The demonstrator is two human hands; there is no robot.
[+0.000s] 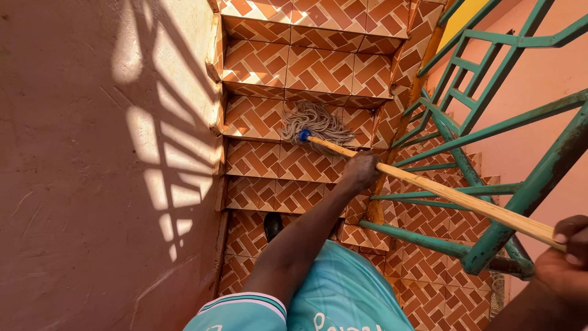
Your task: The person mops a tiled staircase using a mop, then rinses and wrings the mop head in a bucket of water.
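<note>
The mop handle (pixel 429 187) is gripped in two places. The left hand (pixel 360 170) is closed round it approx. a third of the way up from the mop end, knuckles up, arm stretched down and forward. The right hand (pixel 566 260) is closed on the top end, at the bottom right edge of the view; a thumb and fingertip are seen pressed on the wood, the rest is cut off by the frame.

The handle is a pale wooden pole. Its long axis is run diagonally, from lower right to upper left, w/ the working end pointed down the stairs and away from the person. At that end a blue socket (pixel 304 135) is fitted, and the string mop head (pixel 315 121) is spread beyond it, strands fanned out toward the top of the view. The head is laid on a stair tread (pixel 257 122) several steps below the person, near the middle of the tread's width.

The stairs are covered in orange-and-white patterned tiles. A dark shoe tip (pixel 273 225) is seen on a nearer step, below the left arm. A teal shirt (pixel 343 294) is visible at the bottom. A plastered wall (pixel 92 184) is on the left, marked w/ sun patches. A green metal railing (pixel 490 129) is on the right, and the handle is passed just in front of its bars.
</note>
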